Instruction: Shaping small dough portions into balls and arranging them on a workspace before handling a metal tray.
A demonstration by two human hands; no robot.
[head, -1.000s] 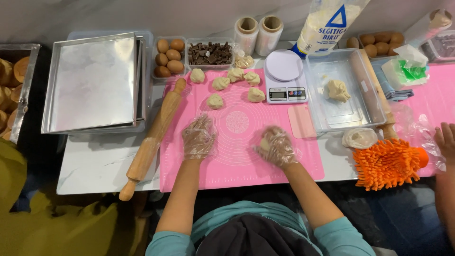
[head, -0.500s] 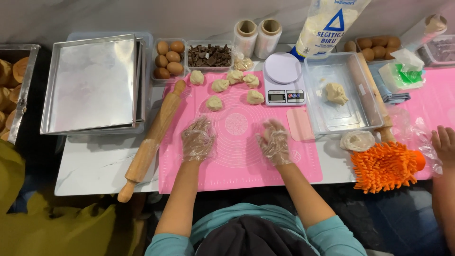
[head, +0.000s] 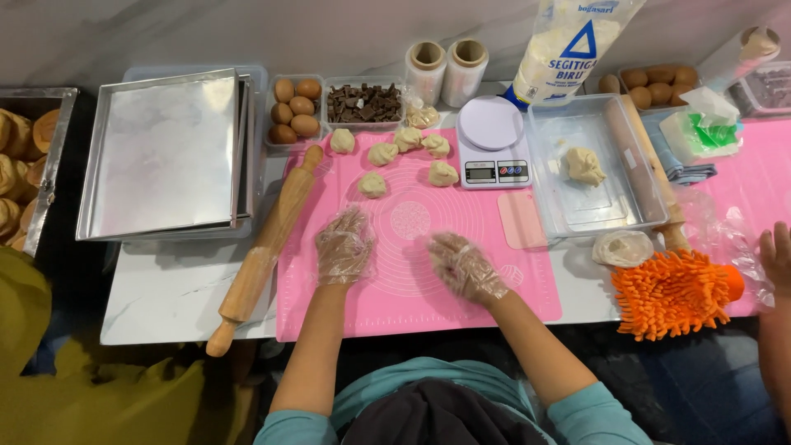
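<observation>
left hand [head: 344, 247] gloved, fingers loosely spread, grasping nothing | right hand [head: 463, 265] likewise, seemingly empty | dough balls [head: 372, 184] lay beyond fingertips on pink mat [head: 412, 305], nearer left hand | rolling pin [head: 265, 251] slanted just left

a tall white flour bag [head: 568, 45] with a blue triangle label leans against the wall at the back of the worktop. just below-left of it, a white kitchen scale [head: 492, 140] shows a small grey screen strip along its front edge.
</observation>
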